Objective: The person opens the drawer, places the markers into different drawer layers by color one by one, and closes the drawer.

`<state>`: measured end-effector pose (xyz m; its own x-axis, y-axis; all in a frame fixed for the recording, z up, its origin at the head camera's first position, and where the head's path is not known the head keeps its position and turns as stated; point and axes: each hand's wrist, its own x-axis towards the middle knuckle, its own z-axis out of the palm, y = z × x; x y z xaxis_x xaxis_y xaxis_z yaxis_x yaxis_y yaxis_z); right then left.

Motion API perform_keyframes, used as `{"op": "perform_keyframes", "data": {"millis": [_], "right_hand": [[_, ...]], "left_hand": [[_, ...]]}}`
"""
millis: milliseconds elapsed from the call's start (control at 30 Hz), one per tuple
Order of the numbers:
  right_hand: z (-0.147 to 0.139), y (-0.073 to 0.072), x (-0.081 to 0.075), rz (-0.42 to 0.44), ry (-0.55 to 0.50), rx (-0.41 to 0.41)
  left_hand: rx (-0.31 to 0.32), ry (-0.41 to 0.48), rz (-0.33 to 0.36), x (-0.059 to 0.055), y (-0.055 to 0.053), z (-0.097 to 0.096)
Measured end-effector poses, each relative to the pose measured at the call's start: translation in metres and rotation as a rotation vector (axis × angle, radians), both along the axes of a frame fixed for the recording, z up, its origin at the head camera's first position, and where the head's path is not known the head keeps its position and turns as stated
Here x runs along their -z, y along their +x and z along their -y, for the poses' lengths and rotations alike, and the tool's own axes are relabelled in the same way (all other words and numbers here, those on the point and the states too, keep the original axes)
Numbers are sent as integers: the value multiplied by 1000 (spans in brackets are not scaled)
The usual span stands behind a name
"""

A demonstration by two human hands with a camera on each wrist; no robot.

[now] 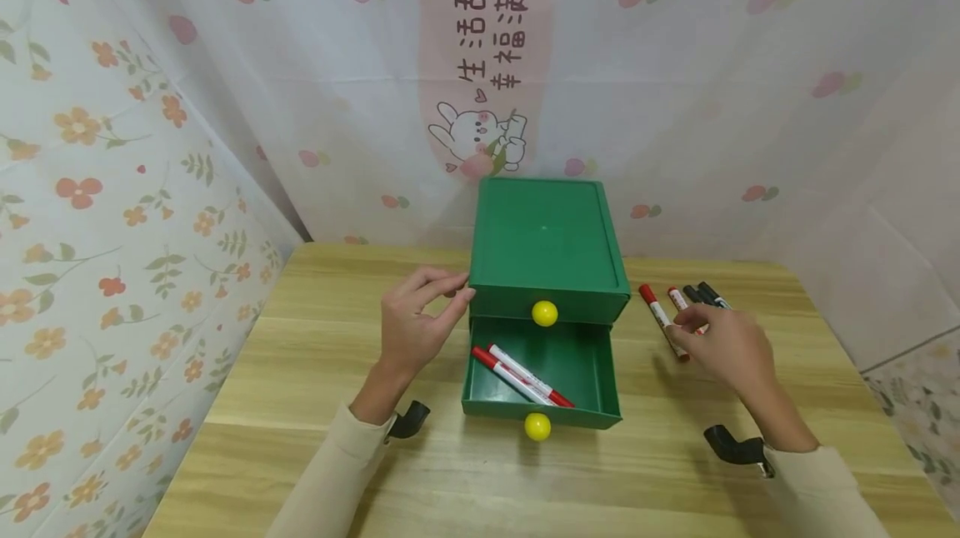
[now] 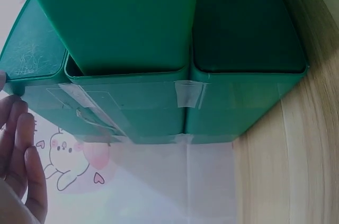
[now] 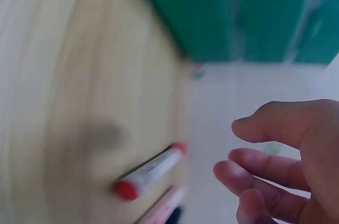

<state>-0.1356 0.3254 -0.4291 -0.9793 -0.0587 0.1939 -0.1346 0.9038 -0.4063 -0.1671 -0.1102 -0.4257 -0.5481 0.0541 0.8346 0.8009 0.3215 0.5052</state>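
Observation:
A green drawer cabinet stands on the table, one drawer pulled out below its top tier. Two red-and-white markers lie slantwise in that drawer. My left hand touches the cabinet's upper left front corner with thumb and fingertips. In the left wrist view its fingers lie loosely along the cabinet's edge. Over the markers right of the cabinet hovers my right hand, close to a red-capped marker. In the right wrist view there is a gap between its thumb and fingers, with nothing held.
Beside the nearest marker lie another red-capped one and two black-capped ones. Round yellow knobs stick out from the drawer fronts. Clear tape joins the cabinet tiers. A printed curtain hangs behind the wooden table.

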Motion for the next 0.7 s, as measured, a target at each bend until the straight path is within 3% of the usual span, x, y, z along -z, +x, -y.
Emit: {"op": "perform_keyframes", "data": {"millis": [133, 300, 700], "right_hand": [[-19, -10, 20, 98, -5, 46], [-25, -21, 34, 140, 19, 60], [-19, -29, 49, 185, 84, 84]], "left_hand": [[-4, -26, 36, 1, 2, 0], [-18, -58, 51, 1, 4, 1], [-17, -68, 61, 4, 3, 3]]}}
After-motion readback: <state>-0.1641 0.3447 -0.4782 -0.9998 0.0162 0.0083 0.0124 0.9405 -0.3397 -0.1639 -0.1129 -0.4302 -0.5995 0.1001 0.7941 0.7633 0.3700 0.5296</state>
